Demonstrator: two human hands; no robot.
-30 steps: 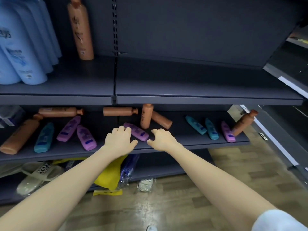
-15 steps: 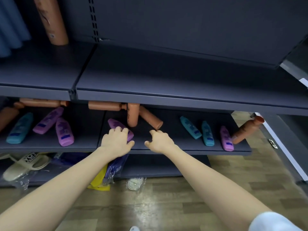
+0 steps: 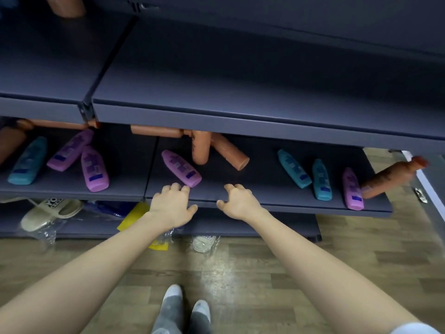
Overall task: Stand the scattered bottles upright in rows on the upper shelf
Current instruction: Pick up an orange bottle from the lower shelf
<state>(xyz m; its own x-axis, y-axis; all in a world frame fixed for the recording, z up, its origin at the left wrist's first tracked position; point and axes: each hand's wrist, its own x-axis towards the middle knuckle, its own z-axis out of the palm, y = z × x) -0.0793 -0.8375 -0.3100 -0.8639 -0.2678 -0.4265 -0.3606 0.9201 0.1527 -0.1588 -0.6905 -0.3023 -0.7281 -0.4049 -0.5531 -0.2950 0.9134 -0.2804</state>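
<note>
— Under the upper shelf (image 3: 240,75), what do you see?
— Lots of bottles lying flat on the lower shelf (image 3: 301,206). Below the upper shelf's middle lies a purple bottle (image 3: 181,168). 2 brown bottles (image 3: 199,148) poke out from under its front edge.
— Is anything up on the upper shelf?
— I see only 1 standing bottle (image 3: 66,6), at its far left. So I think the job has just begun.
— What are the 2 hands doing?
— Both reach in below the upper shelf. The left hand (image 3: 171,204) has loose, bent fingers. Its fingertips are right at the purple bottle's bottom end, but I cannot tell if they touch. The right hand (image 3: 238,201) has bent fingers too and holds nothing.
— What comes next?
— I think the left hand must wrap round the purple bottle. Then it must lift it out past the upper shelf's edge without a bump and stand it up there.
</note>
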